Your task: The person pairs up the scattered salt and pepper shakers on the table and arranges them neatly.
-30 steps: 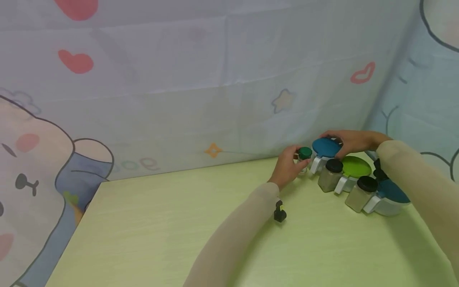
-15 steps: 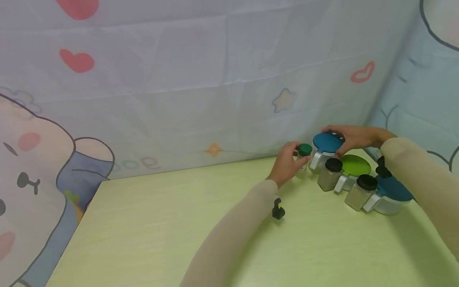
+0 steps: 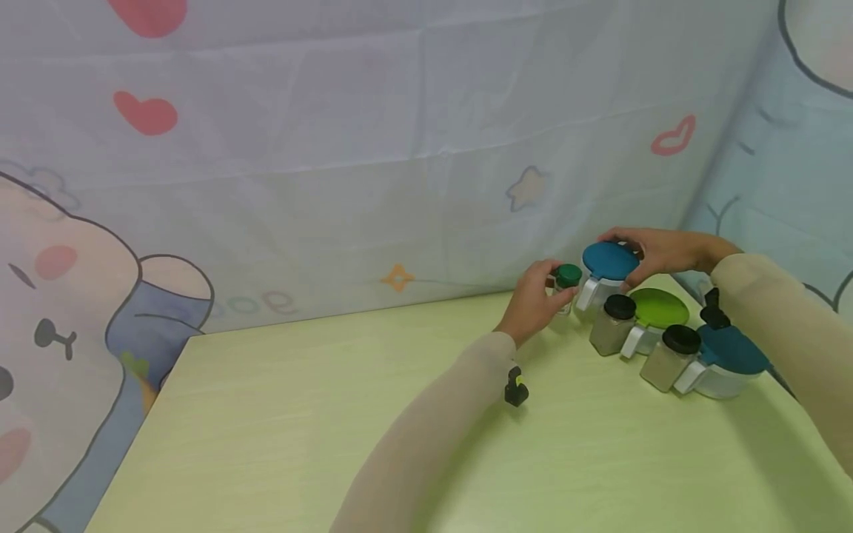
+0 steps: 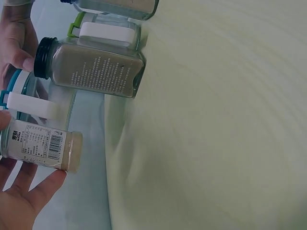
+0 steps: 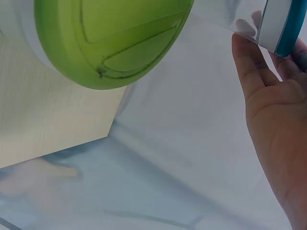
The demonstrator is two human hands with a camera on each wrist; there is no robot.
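Compared with a second ago, the right hand (image 3: 656, 250) and the blue-lidded seasoning jar (image 3: 609, 262) it grips sit higher in the head view, while the left hand (image 3: 533, 297) and its green-capped shaker bottle (image 3: 569, 276) have shifted slightly the same way.

Okay, so the small spice jar (image 4: 43, 143) has a dark green cap (image 3: 569, 273), plus a white label (image 4: 36, 141) with black print and a barcode. The far seasoning pot (image 3: 603, 294) rocks a blue lid (image 3: 609, 260) and white handle (image 3: 588, 295); same combo on the near right pot (image 3: 723, 381), while the middle pot (image 3: 660, 309) goes bright green on top. Two square jars (image 3: 608, 333): black caps (image 3: 620, 306), greyish-tan contents. Table (image 3: 300, 414) is pale yellow-green, sleeves (image 3: 426, 429) beige. Backdrop cloth (image 3: 320, 148): pale grey-lilac, red hearts (image 3: 146, 113), peach star (image 3: 526, 189), orange diamond (image 3: 397, 278), cartoon animal (image 3: 73, 303) in blue at left.
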